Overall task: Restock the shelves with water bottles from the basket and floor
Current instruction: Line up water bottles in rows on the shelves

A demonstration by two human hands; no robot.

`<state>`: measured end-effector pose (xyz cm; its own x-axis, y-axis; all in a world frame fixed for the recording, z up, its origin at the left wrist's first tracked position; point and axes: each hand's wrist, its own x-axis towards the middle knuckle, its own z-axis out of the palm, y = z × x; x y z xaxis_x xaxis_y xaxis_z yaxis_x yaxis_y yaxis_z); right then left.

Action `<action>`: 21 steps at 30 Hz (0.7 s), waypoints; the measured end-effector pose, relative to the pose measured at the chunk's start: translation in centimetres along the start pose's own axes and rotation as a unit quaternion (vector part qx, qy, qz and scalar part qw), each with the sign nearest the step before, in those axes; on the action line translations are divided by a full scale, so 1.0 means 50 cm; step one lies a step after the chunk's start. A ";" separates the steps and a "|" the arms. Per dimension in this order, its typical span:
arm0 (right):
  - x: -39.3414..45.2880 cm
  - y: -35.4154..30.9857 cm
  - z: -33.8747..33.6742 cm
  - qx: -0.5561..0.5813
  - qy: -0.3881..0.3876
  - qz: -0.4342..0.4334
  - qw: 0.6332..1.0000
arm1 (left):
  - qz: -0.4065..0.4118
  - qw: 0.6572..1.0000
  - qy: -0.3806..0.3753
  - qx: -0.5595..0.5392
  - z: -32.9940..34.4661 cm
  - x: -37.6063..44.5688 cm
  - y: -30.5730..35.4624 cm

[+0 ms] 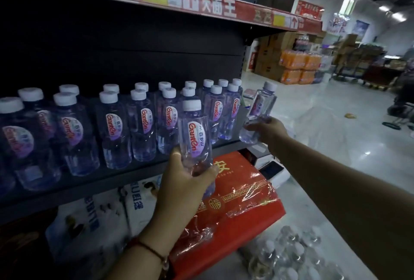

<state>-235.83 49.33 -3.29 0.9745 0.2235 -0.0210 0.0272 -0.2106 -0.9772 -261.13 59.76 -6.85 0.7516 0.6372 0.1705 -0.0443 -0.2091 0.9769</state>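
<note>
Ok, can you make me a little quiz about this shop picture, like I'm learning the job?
1. True or false: each hand holds a water bottle.
2. Which held bottle is tilted? A) the one in the left hand B) the one in the right hand
3. What colour are the caps on the shelf bottles?

Key
1. True: the left hand grips one bottle low on its body, and the right hand grips another bottle.
2. B: it leans, just off the right end of the shelf; the left one stands nearly upright in front of the row of bottles.
3. White.
</note>
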 end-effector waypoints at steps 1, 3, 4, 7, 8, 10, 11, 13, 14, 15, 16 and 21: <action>0.016 0.000 0.007 -0.023 0.001 -0.007 1.000 | 0.002 1.000 -0.008 -0.003 0.006 0.002 -0.003; 0.047 0.006 0.022 -0.045 -0.010 -0.018 0.999 | -0.001 1.000 -0.022 0.000 0.018 0.010 -0.008; 0.060 0.012 0.029 -0.052 -0.018 -0.022 0.998 | -0.003 1.000 -0.024 -0.001 0.022 0.014 -0.011; 0.090 0.030 0.043 -0.077 -0.032 -0.030 0.996 | -0.003 0.999 -0.033 0.003 0.038 0.025 -0.014; 0.099 0.036 0.047 -0.074 -0.039 -0.034 0.996 | -0.006 0.999 -0.038 0.002 0.041 0.028 -0.013; 0.113 0.037 0.051 -0.074 -0.058 -0.044 0.995 | -0.004 0.999 -0.039 -0.009 0.050 0.037 -0.017; 0.120 0.035 0.051 -0.079 -0.074 -0.050 0.993 | -0.001 0.999 -0.037 -0.010 0.054 0.043 -0.023; 0.133 0.030 0.050 -0.098 -0.115 -0.061 0.987 | -0.001 1.000 -0.030 -0.004 0.061 0.048 -0.030; 0.134 0.025 0.050 -0.106 -0.135 -0.069 0.983 | -0.005 1.000 -0.024 -0.002 0.064 0.050 -0.032; 0.135 0.020 0.050 -0.113 -0.153 -0.075 0.979 | -0.009 1.000 -0.019 0.001 0.068 0.051 -0.035; 0.139 0.019 0.052 -0.120 -0.162 -0.078 0.976 | -0.012 1.000 -0.016 0.006 0.071 0.053 -0.036; 0.157 0.025 0.062 -0.133 -0.171 -0.052 0.975 | -0.010 1.000 -0.021 0.003 0.093 0.063 -0.039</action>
<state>-228.84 53.79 -5.36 0.8328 0.5523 -0.0385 0.2233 -0.3987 -0.8895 -255.63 58.73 -8.80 0.7795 0.6094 0.1451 -0.0252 -0.2010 0.9793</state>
